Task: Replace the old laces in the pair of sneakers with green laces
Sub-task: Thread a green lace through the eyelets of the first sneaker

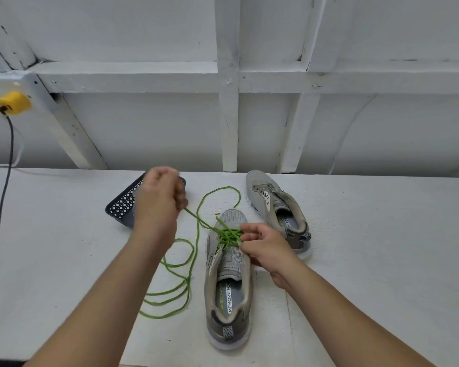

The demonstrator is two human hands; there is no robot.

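Observation:
A grey sneaker point(228, 287) lies in front of me, toe pointing away, with a green lace point(194, 250) crossed through its lower eyelets. My left hand point(159, 200) is raised to the left of the toe and pinches one strand of the lace, which runs taut back to the eyelets. Resting on the shoe's right side, my right hand point(263, 245) pinches the lace at the crossings. Long slack loops of lace lie on the table left of the shoe. A second grey sneaker point(276, 210) without a lace sits behind and to the right.
A dark perforated basket point(122, 205) lies tilted behind my left hand. The white table point(368, 234) meets a white framed wall at the back. A yellow plug point(13, 103) with a dark cable hangs at the far left.

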